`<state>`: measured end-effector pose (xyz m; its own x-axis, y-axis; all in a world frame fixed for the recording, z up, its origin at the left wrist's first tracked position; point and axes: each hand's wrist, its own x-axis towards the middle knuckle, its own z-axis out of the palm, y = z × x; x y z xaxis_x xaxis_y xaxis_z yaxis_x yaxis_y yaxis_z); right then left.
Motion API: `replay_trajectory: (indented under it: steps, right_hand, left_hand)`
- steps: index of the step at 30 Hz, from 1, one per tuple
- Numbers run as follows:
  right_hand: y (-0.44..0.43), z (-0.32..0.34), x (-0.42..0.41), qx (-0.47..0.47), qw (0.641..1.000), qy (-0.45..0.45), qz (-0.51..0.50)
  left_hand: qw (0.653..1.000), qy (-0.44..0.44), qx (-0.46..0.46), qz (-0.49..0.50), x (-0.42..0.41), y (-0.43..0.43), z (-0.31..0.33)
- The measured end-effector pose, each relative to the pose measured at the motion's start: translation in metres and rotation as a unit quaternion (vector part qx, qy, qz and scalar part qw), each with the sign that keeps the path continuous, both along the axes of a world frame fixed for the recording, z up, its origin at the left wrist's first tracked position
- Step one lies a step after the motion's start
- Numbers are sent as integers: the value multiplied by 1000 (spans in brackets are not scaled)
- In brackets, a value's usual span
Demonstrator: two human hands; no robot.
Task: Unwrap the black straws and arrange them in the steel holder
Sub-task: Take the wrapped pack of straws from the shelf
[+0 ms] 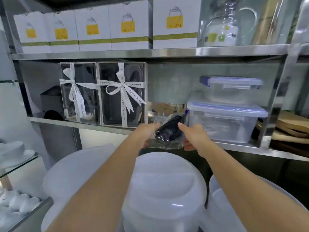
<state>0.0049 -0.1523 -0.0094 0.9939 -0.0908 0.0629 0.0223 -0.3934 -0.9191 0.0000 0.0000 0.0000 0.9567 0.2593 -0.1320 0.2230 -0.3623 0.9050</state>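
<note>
Nearest the camera, below the packet, sit several white round tubs (164,190) with domed lids, and both bare forearms reach out over them.

At the end of the arms the packet of black straws (168,129) is held just over the front edge of the steel shelf (66,122). The left hand (147,136) takes the packet's left side and the right hand (192,137) its right side. On each, the grip pinches the clear wrapper (165,145), with the thumb on top and the fingers curled underneath. The straws lie as one dark bundle slanting away from the camera, and the film around them looks unbroken, though glare makes its far end hard to read.

Just behind the packet is a shiny reflective surface (164,107). It may be the steel holder, but I cannot tell from this view. Right of the packet stand two clear lidded boxes (225,122) with blue rims, the smaller stacked on the larger, and some wooden boards (291,128) lie further right again. Left of the packet are two clear gift boxes (122,94) tied with white ribbon. Above the packet, on the upper shelf, runs a row of white cartons (130,25) with yellow labels.

As for progress, the task looks to be at its very start. The bundle is in hand, but the wrapper is not yet opened, no straw is loose, and none stands in any holder. Judging from this, the tearing or peeling, the pulling out of the straws and the arranging are all left to do.
</note>
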Motion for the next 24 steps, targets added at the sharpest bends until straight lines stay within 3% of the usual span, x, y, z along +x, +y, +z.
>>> replay_trajectory:
  steps: [9,13,19,24]
  right_hand:
    - [-2,-13,3,213,971,109,22]
    - [-10,3,-11,310,938,140,60]
    - [-17,25,-49,303,935,123,138]
    - [-28,28,-96,295,931,73,203]
  left_hand:
    - [993,16,-107,-42,-1,4,-9]
    - [967,40,-238,-88,-20,3,0]
    - [912,32,-394,-112,-61,-2,26]
    - [938,14,-329,-112,-86,-7,30]
